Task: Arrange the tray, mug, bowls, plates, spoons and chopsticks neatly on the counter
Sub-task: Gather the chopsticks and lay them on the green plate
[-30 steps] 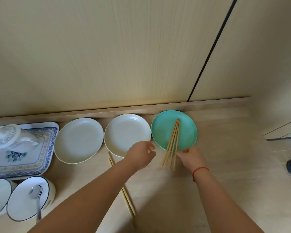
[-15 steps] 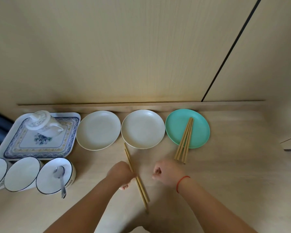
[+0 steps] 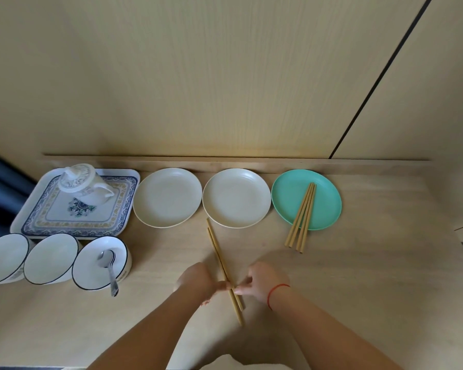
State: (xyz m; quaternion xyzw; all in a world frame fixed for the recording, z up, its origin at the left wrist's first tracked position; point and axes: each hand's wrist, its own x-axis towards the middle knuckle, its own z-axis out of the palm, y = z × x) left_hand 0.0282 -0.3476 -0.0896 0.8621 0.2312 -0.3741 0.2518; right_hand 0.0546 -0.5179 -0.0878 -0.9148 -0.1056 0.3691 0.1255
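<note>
Plates, bowls, tray lined up upper left; both hands' grip pinching last chopstick pair, lower centre, w/ placing left.

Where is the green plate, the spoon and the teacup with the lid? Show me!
green plate [image 3: 286, 198]: head view, on the bare left part of its inside.
spoon [image 3: 104, 257]: head view, on its scoop inside the rightmost bowl.
lidded mug [image 3: 76, 177]: head view, on its lid, atop the patterned tray.

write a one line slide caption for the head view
Both hands pinch a chopstick pair on the counter.
</note>
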